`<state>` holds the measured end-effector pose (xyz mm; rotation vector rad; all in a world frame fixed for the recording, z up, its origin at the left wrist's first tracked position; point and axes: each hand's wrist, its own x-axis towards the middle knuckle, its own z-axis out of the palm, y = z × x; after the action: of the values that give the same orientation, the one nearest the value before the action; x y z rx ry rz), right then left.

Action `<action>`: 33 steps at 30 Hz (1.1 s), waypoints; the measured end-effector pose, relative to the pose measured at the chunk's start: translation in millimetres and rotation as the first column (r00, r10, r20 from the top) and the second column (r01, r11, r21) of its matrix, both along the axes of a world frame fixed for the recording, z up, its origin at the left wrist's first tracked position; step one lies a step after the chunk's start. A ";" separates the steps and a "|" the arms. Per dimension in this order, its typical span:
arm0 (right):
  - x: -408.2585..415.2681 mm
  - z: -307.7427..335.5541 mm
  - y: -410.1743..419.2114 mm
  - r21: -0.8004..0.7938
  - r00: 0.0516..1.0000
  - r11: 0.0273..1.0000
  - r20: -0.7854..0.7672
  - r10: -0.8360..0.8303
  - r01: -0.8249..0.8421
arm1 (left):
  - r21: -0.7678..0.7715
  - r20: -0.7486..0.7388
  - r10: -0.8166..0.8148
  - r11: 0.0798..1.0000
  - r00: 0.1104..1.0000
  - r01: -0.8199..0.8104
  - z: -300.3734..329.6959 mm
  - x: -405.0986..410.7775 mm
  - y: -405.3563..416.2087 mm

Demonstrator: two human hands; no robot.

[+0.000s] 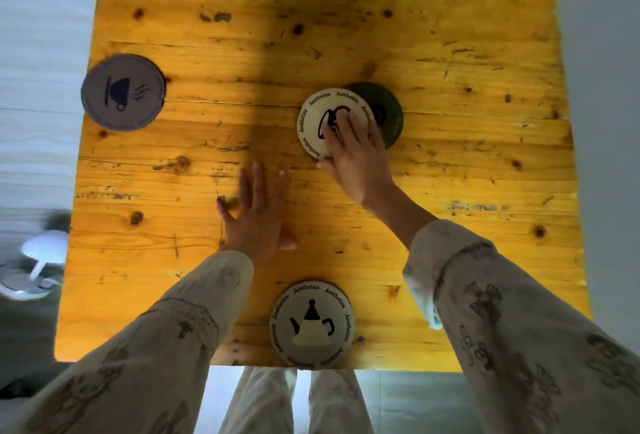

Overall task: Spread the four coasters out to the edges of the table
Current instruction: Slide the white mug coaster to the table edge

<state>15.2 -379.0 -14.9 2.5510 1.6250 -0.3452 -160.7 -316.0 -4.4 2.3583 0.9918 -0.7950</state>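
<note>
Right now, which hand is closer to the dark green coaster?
The right hand: it presses the white cup coaster overlapping the dark green coaster. The left hand lies flat on bare wood, well apart.

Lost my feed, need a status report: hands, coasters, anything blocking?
Right hand flat on white cup coaster, overlapping green coaster. Left hand flat on table. Grey coaster, teapot coaster at edges. Nothing blocking.

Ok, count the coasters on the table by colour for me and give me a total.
White coasters: 2
Grey coaster: 1
Dark green coaster: 1
Total: 4
</note>
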 end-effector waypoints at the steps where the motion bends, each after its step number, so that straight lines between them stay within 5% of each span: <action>1: -2.8 3.2 -3.7 0.035 0.995 0.997 0.075 0.071 -0.074 | 0.006 -0.002 -0.004 1.000 1.000 0.004 -1.8 -0.4 0.2; 5: 1.0 18.5 -23.9 0.309 0.982 0.938 0.153 0.112 -0.155 | 0.022 -0.011 -0.015 1.000 1.000 0.015 -4.1 -0.3 2.8; 8: 19.1 29.0 -54.6 0.372 0.985 0.917 0.145 0.096 -0.144 | 0.025 -0.020 -0.015 1.000 1.000 0.015 -1.1 0.3 1.7; 12: 35.3 31.2 -114.5 0.366 0.986 0.926 0.165 0.035 -0.094 | 0.034 -0.052 0.003 0.999 0.999 -0.001 6.5 4.9 -0.6; 15: 36.3 20.3 -151.6 0.207 1.000 0.978 0.002 -0.024 0.023 | 0.030 -0.066 -0.003 1.000 0.998 0.005 9.9 14.6 -12.5; 19: 40.4 1.2 -184.4 0.015 0.984 0.993 -0.139 -0.112 0.115 | -0.011 0.180 -0.134 0.990 0.975 0.138 5.6 44.4 -50.9; 24: 58.8 -6.9 -231.0 0.030 0.931 0.931 -0.033 -0.363 0.364 | 0.110 0.343 -0.192 0.980 0.920 0.164 -6.9 96.9 -94.3; 33: 64.7 -18.7 -242.8 0.101 0.936 0.931 -0.036 -0.350 0.352 | 0.348 0.406 -0.369 0.908 0.836 0.231 -15.8 154.8 -105.4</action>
<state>79.9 -621.8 -33.6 2.9276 1.2124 -0.3154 -6.0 -421.5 -20.1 2.8139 0.5586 -0.1565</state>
